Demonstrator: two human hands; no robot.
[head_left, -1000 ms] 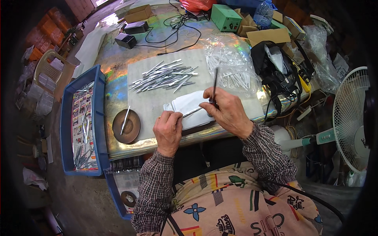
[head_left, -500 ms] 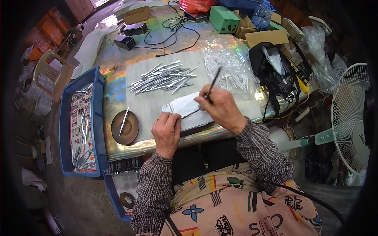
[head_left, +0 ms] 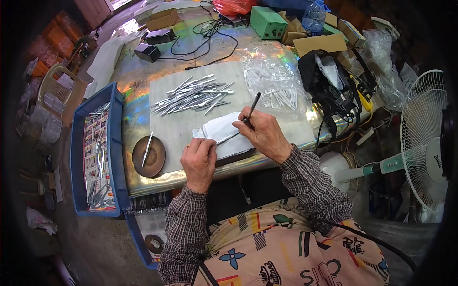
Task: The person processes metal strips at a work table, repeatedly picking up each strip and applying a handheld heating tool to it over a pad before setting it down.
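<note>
My left hand (head_left: 198, 162) pinches the near end of a thin silver stick (head_left: 228, 138) lying across a pad of white sheets (head_left: 220, 127). My right hand (head_left: 265, 131) grips a dark pen-like tool (head_left: 255, 103), its upper end pointing up and away. Where the tool's lower end meets the stick is hidden by my right fingers. Beyond the pad lies a loose heap of similar silver-white sticks (head_left: 193, 95). To the left, one more stick (head_left: 148, 147) rests across a round brown dish (head_left: 161, 162).
A blue tray (head_left: 120, 157) with several sticks on printed paper stands left, above another blue tray (head_left: 138, 240). Right of the heap are a clear plastic bag of sticks (head_left: 272, 78) and a black bag (head_left: 309, 71). A fan (head_left: 422, 138) stands far right; cables (head_left: 210, 43) cross the back.
My right hand has come slightly nearer, and the upper end of the dark tool sits lower. My left hand keeps its pinch on the stick. The whole view has shifted slightly.
</note>
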